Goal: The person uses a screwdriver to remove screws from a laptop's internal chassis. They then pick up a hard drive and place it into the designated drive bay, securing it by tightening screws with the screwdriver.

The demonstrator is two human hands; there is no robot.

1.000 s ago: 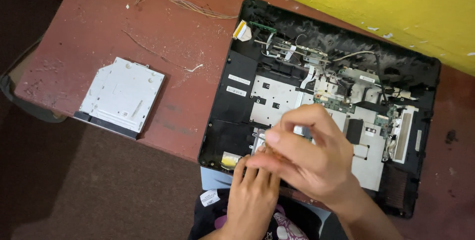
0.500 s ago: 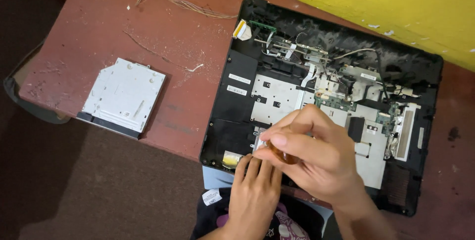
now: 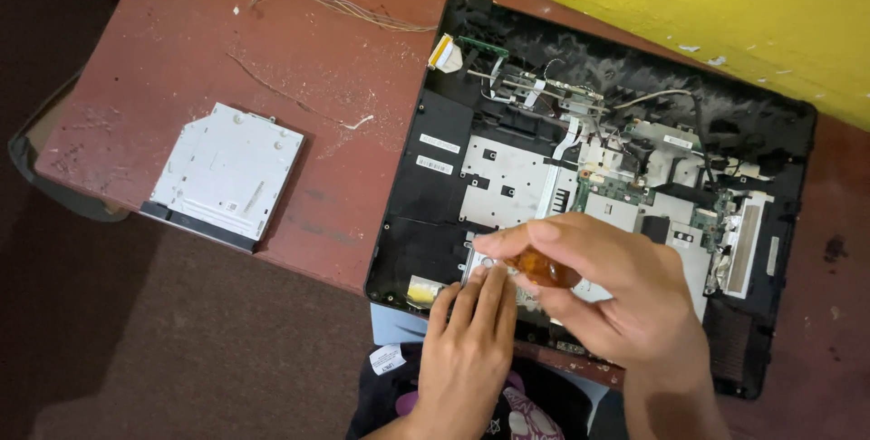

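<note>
Right, nearest first: left hand (image 3: 467,349) lies flat, fingers straight and together, tips pressing on the near edge of the opened laptop base (image 3: 435,195), just by a small yellow sticker (image 3: 422,290). Not gripping anything, only steadying. Right hand (image 3: 607,299) is just beyond and to the right, closed in a pinch round the amber handle of a small screwdriver (image 3: 542,270); tip is hidden under the fingers, so can't tell which screw it's on, prob. at the metal plate near the left fingertips. To do this well: keep the driver upright, push down while turning, left hand holding the base still so it doesn't skid on the red table (image 3: 181,59). Further left, well apart, a removed silver optical drive (image 3: 227,173) at the table's near edge. Far side: loose thin wires (image 3: 335,5), then the yellow wall (image 3: 707,5).
</note>
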